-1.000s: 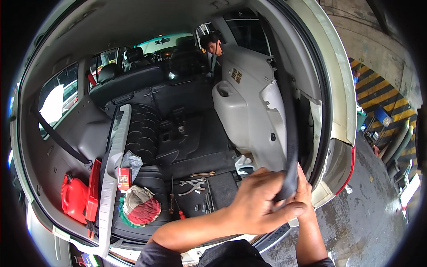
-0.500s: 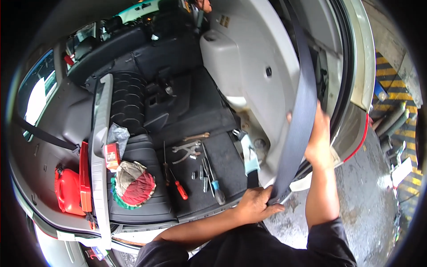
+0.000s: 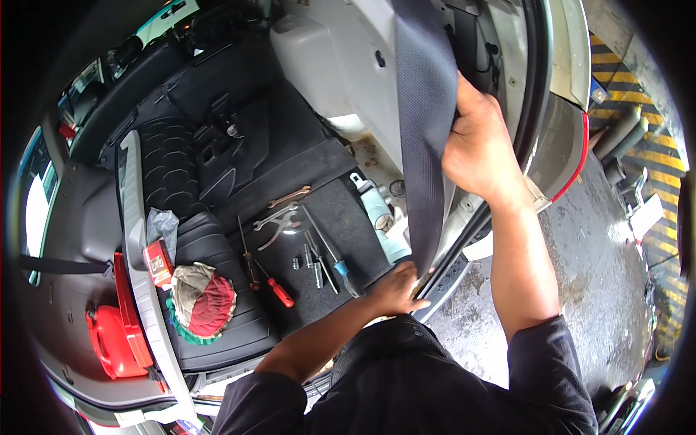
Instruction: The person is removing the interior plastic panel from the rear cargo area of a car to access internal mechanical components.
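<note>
A wide dark-grey seat belt [image 3: 423, 138] runs down the right side of a car's open cargo area. My right hand [image 3: 480, 148] grips its outer edge partway up, with some fingers hidden behind the webbing. Lower down, my left hand [image 3: 395, 291] holds the belt near its bottom end, by the rear sill; its fingers are partly hidden. Just beyond the left hand lies a light-blue wrapped piece [image 3: 382, 223] with a metal tongue at its far end. Pale trim [image 3: 341, 69] stands behind the belt, beside an exposed body opening.
On the dark cargo mat [image 3: 319, 217] lie a red-handled screwdriver [image 3: 280, 293], a blue-and-grey-handled screwdriver [image 3: 348, 279], pliers [image 3: 279, 230], wrenches [image 3: 290, 196] and several sockets. A patchwork cloth [image 3: 203, 301] and small red box [image 3: 157, 262] rest left; a red case [image 3: 112, 341] stands beyond.
The view has shifted, with the cargo area now further left. My right hand has moved higher along the belt, which is twisted more. My left hand stays at the lower end.
</note>
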A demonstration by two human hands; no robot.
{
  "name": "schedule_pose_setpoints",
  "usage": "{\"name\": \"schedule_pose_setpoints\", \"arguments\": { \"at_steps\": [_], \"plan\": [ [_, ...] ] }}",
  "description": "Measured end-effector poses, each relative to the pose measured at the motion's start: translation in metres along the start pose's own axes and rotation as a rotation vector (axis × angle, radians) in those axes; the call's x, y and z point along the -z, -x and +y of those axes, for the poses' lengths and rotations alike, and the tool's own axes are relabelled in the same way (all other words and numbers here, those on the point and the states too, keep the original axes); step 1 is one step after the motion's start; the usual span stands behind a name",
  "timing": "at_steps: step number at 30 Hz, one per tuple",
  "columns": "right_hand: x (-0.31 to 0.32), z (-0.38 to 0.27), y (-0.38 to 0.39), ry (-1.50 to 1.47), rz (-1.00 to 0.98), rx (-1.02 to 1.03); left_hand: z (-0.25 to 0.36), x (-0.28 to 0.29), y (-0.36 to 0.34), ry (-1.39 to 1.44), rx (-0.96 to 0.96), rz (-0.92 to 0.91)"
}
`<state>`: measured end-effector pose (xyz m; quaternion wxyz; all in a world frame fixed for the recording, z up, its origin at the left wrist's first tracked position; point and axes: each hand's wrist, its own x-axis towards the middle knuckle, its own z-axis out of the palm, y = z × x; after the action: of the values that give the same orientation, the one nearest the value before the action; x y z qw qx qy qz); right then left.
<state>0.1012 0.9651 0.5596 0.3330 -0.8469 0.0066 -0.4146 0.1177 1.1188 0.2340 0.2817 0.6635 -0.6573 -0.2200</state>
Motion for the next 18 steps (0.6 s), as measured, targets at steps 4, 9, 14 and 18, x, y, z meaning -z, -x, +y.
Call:
{"name": "schedule_pose_setpoints", "arguments": {
  "at_steps": [4,9,14,18],
  "plan": [
    [0.011,0.007,0.006,-0.031,-0.009,-0.135,0.011,0.013,-0.039,0.185,-0.068,-0.015],
    [0.005,0.041,0.06,-0.503,0.229,-0.387,-0.001,-0.003,-0.056,-0.028,-0.058,-0.055],
    [-0.022,0.008,0.073,-0.128,0.261,-0.112,-0.008,-0.015,-0.072,-0.266,-0.069,-0.122],
    [-0.011,0.029,0.093,-0.313,0.331,-0.368,0.017,-0.004,-0.077,-0.218,0.031,-0.212]
  ]
}}
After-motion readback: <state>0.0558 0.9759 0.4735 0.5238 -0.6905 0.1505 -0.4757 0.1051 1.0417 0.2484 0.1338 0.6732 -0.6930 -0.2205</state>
